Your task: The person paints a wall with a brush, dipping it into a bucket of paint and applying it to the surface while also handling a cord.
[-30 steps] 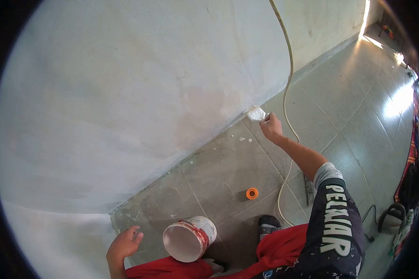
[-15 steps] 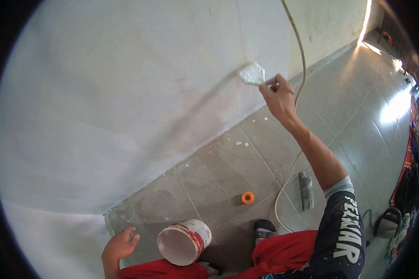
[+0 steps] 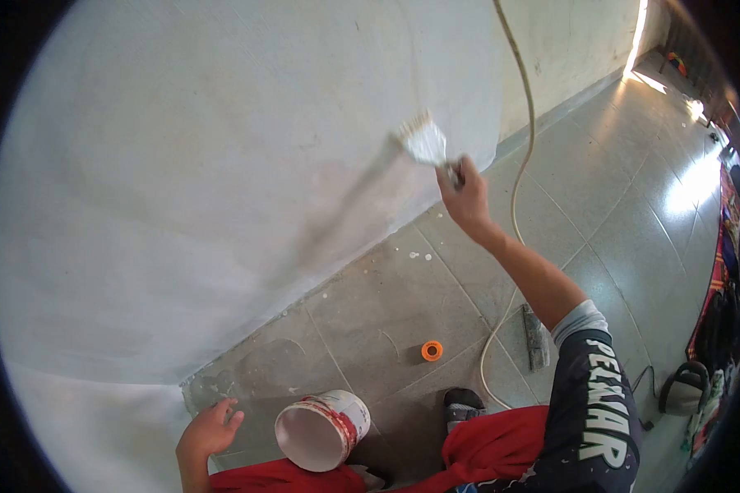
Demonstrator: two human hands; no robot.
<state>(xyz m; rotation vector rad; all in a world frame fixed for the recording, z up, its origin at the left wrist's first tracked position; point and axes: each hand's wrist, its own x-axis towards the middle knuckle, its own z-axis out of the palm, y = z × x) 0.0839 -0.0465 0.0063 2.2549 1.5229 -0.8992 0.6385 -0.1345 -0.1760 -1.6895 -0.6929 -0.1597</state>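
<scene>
My right hand is closed around the handle of a wide paintbrush, its head coated in white paint. The bristle tips point up and left, right at the wall, which has whitish, patchy paint on it. Low on the left, my left hand holds nothing, with fingers loosely bent and apart. Beside it a white bucket with red-marked sides leans with its mouth toward me; its inside looks white.
An orange ring-shaped roll lies on the grey tiled floor. A pale hose or cable runs down past my right arm. A grey, worn bar lies near my elbow. White drips dot the floor by the wall. A kettle-like item stands at right.
My right hand and the paintbrush have moved left and slightly down along the wall, and the bristles now show fanned out. My left hand and the bucket have hardly moved.
</scene>
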